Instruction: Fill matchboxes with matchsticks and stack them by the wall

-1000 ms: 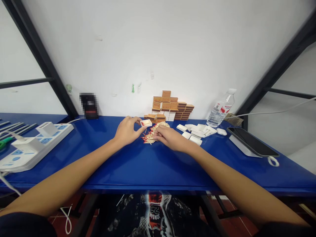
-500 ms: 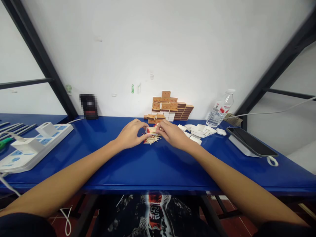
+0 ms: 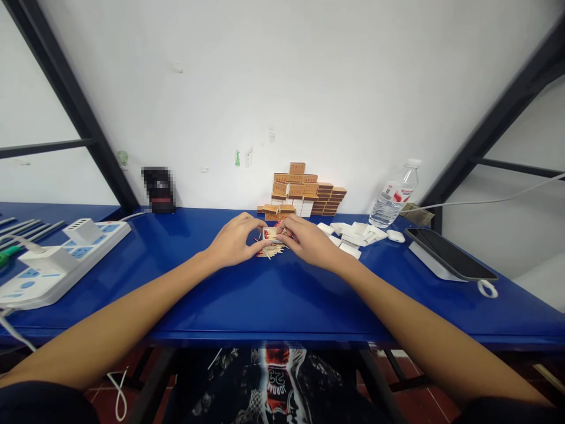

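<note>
My left hand (image 3: pixel 236 240) and my right hand (image 3: pixel 309 239) meet over a small white matchbox tray (image 3: pixel 271 234) with red-tipped matches in it. Both hands pinch the tray between fingers and thumb, just above a loose pile of matches (image 3: pixel 270 251) on the blue table (image 3: pixel 247 294). Behind the hands stands a stack of brown matchboxes (image 3: pixel 304 191). To the right of my right hand lie several empty white trays (image 3: pixel 353 235).
A water bottle (image 3: pixel 395 194) stands at the back right, with a phone on a white stand (image 3: pixel 450 254) nearer the right edge. White power strips (image 3: pixel 57 259) lie at the left. A black device (image 3: pixel 159 189) stands by the wall.
My right hand left the match pile and joined my left hand at the tray, which now holds matches. Both hands have drawn together at the table's middle.
</note>
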Motion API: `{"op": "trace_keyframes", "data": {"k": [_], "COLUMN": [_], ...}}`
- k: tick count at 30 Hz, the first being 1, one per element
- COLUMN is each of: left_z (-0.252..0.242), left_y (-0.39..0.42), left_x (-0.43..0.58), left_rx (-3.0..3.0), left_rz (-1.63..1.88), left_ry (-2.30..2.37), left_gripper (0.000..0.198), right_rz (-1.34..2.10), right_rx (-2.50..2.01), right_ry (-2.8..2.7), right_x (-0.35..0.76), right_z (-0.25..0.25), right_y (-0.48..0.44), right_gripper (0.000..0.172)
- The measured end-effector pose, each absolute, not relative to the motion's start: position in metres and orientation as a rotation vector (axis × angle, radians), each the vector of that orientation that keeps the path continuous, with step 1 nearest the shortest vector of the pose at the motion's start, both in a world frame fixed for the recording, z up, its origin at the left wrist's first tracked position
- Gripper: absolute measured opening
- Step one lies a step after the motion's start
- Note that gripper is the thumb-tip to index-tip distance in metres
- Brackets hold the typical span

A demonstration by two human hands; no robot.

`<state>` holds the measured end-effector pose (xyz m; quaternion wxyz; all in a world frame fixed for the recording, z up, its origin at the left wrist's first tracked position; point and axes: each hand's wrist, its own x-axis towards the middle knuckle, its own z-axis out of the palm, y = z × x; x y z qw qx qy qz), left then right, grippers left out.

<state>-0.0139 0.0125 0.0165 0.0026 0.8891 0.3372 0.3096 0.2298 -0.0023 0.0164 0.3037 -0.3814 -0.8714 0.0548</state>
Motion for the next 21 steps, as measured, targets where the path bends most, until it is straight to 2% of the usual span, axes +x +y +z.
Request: {"op": "trace_keyframes", "data": {"k": [21], "left_z": [0.0151], "left_y": [0.0124], "left_x": [-0.0136], "left_rx": [2.770], "left_rz": [1.023], "left_ry": [1.055], "left_gripper": [0.026], "right_rz": [0.169], "right_rx": [-0.949], "right_ry": [-2.261], "right_x": [0.2285], "right_z": [0.0185], "right_y": [-0.0045], "right_gripper": [0.004]}}
